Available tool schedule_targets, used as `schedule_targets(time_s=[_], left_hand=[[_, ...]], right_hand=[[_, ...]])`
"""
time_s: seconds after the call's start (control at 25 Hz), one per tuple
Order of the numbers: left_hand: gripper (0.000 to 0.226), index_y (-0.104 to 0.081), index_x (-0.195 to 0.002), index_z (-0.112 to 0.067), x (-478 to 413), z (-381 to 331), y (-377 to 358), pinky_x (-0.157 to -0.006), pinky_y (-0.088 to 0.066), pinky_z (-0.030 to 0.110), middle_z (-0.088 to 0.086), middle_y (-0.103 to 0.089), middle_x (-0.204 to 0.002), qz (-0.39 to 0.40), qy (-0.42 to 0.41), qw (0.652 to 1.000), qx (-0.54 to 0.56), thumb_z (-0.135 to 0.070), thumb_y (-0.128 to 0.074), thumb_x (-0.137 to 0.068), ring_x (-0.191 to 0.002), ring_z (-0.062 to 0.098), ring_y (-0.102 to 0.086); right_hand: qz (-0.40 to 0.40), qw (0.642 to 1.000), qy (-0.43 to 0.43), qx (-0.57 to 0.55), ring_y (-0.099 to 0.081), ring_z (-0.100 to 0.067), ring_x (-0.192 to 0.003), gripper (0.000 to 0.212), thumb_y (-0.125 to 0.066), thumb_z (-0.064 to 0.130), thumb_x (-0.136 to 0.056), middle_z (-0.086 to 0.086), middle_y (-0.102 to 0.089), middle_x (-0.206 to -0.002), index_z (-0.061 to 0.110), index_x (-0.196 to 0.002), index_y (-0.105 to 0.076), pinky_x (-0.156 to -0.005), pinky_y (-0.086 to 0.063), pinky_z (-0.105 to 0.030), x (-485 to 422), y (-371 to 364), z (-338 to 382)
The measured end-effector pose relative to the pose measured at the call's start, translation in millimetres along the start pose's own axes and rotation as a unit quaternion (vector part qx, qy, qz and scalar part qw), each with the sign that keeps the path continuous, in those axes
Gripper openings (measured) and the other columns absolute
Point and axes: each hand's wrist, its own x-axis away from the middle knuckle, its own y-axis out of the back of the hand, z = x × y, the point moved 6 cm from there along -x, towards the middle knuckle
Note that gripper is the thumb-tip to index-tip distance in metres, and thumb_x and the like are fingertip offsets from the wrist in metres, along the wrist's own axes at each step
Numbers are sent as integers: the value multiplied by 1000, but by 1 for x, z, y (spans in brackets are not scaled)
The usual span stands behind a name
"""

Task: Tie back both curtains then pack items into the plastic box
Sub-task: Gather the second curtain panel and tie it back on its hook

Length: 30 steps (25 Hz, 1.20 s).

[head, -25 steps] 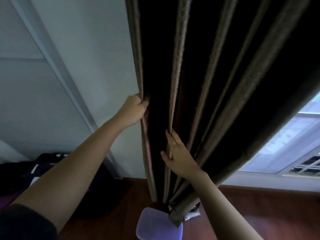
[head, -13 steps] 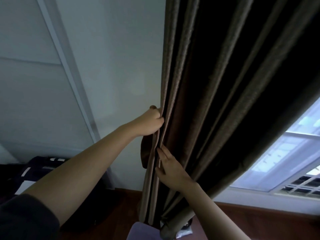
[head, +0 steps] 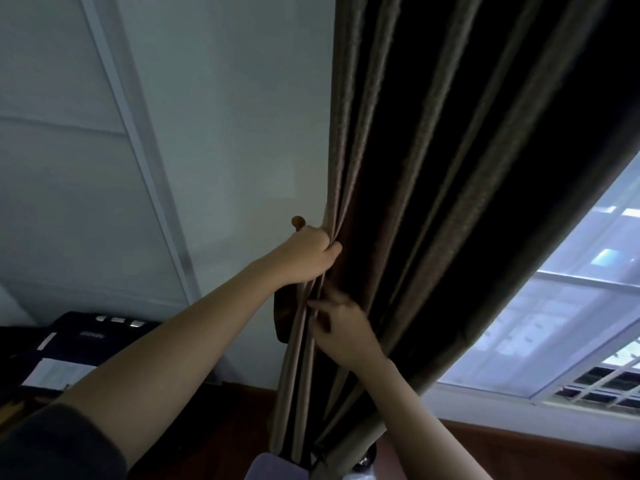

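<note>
A dark brown pleated curtain [head: 433, 168] hangs from the top of the view down to the floor, bunched toward the wall. My left hand [head: 308, 254] grips the curtain's left edge folds beside a small brown wall knob [head: 298, 221]. A dark tie-back strap [head: 284, 317] hangs just below that hand. My right hand [head: 343, 327] pinches the folds a little lower. The lid of a pale purple plastic box [head: 277, 467] shows on the floor under the curtain's hem.
A white wall [head: 225, 116] with a sliding panel frame [head: 138, 140] is on the left. A dark bag [head: 79, 344] lies at the lower left. A bright window [head: 571, 323] is at the right, above a wooden floor [head: 519, 445].
The view has shifted left and up, so the curtain sits further right. My left hand has gathered more folds near the knob. My right hand has risen closer to it.
</note>
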Motion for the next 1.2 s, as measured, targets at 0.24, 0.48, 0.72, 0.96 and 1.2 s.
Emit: schedule_targets(time_s=[0.24,0.48,0.72,0.96,1.2], left_hand=[[31,-40,-69,-30,4,7,5,-66,-42,29,9,-53,-73,-22,9,995,95,-16,-38,-97,-66,19,-52],[33,-44,-64,-11,-11,-3,24,-46,-35,16,2,-47,-57,-181,44,969,160,-23,-44,-95,-49,12,-47],[47,-22,-53,-17,-32,-16,18,-45,-29,21,-3,-29,-48,-7,18,998,57,-23,-37,-98,-43,12,-30],[37,-43,-58,-16,-33,-20,5,-73,-42,33,-4,-50,-61,21,14,998,60,-39,-49,-86,-60,14,-50],[24,-55,-94,6,-35,-21,15,-52,-36,25,0,-48,-60,-188,-3,982,21,-17,-46,-95,-53,17,-51]], right_hand=[[-243,963,-117,-14,-24,-34,-139,55,-61,21,-86,-20,-14,-153,15,-138,-44,-113,-24,-35,-32,85,-22],[-91,996,18,7,-43,-14,-129,57,-51,9,-90,-4,-33,-148,12,-144,-33,-108,-26,-12,-22,45,-17],[-22,999,32,-4,-37,-14,-135,62,-50,14,-89,1,-22,-155,17,-146,-27,-112,-26,-19,-14,16,-28],[-14,999,19,-22,-30,-14,-139,63,-49,16,-85,2,-24,-154,18,-145,-29,-115,-26,-25,-10,5,-24],[-86,996,-19,-29,-9,-10,-144,55,-55,11,-82,4,-8,-157,22,-135,-45,-118,-16,-28,4,30,-22]])
